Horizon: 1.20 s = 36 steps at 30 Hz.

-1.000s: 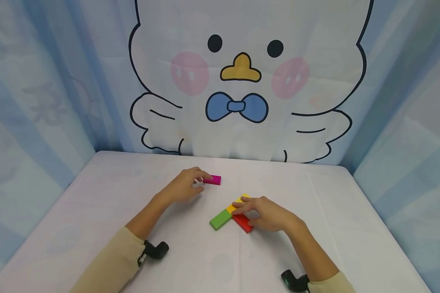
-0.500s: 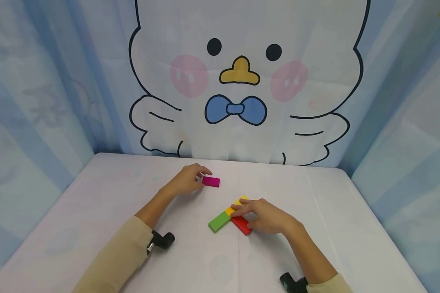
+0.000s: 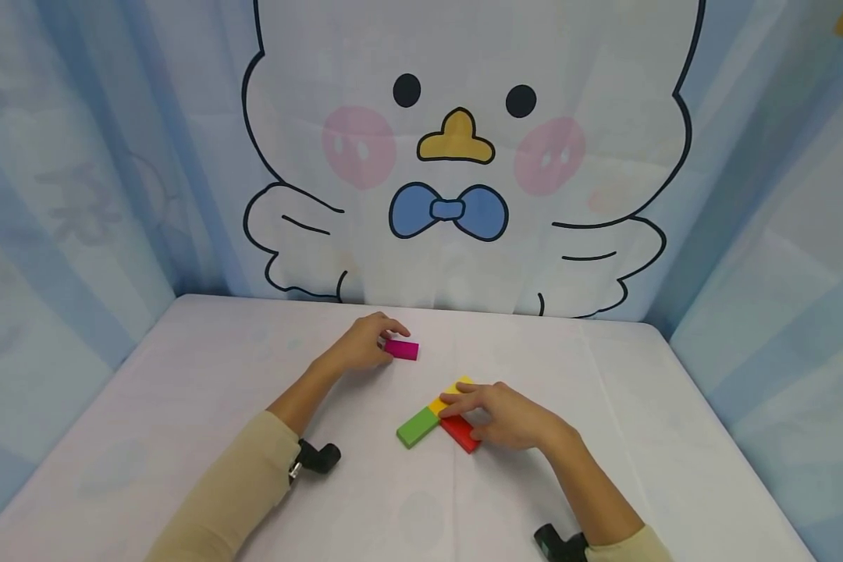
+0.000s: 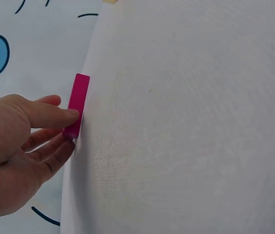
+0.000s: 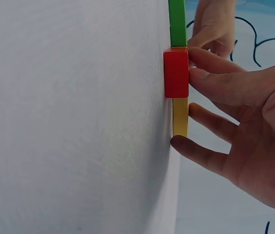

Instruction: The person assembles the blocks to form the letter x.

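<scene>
My left hand [image 3: 362, 349] pinches magenta block [image 3: 401, 349] on worktop [image 3: 604, 437]. My right hand [image 3: 509, 416], fingers relaxed, rests on yellow block [image 3: 449, 394] and red block [image 3: 457, 432], beside green block [image 3: 417, 427].

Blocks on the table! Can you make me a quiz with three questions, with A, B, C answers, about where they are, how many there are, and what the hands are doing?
1. Where is the pink block?
A. By itself, farther back than the other blocks
B. On top of the red block
C. On the floor

2. How many blocks are on the table?
A. Two
B. Four
C. Seven

3. What is the left hand doing?
A. Waving in the air
B. Pinching the pink block
C. Resting on the green block

Answers: 1 A, it lies apart from the green block, yellow block and red block. 2 B, pink, green, yellow, red. 3 B, thumb and fingers grip its end, while the right hand rests on the joined blocks.
</scene>
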Motion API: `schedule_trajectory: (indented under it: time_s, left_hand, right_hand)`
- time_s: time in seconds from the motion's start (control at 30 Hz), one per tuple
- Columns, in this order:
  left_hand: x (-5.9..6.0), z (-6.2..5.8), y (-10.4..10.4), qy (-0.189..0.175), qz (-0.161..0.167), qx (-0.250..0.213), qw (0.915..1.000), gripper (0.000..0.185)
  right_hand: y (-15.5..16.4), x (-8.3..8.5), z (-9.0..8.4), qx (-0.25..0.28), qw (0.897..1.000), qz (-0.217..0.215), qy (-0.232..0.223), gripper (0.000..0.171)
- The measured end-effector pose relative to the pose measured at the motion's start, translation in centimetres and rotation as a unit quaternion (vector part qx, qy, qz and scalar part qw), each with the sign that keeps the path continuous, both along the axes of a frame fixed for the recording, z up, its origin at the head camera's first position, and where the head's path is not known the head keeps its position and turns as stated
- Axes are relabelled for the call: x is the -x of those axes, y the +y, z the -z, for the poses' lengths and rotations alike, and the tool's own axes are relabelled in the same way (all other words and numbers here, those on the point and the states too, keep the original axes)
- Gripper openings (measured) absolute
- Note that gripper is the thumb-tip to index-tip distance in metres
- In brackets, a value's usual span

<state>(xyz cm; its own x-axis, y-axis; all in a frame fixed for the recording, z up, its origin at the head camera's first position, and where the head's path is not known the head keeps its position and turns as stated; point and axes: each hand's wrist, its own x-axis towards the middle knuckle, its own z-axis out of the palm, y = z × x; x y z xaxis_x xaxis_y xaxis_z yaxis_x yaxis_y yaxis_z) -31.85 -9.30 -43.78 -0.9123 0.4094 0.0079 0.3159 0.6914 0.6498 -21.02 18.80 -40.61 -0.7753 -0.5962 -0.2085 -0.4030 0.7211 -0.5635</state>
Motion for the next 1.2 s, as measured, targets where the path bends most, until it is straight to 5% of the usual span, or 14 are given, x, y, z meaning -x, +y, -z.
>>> schedule_trajectory:
  time_s: [0.57, 1.2]
  left_hand:
    - [0.42, 0.97, 0.11, 0.023, 0.021, -0.017, 0.9994, 0.045]
    - [0.06, 0.31, 0.53, 0.022, 0.033, 0.009, 0.9992, 0.047]
  right_hand:
    - [-0.03, -0.12, 0.14, 0.002, 1.0, 0.005, 0.001, 0.052]
    - [0.01, -0.14, 0.15, -0.004, 1.0, 0.008, 0.005, 0.053]
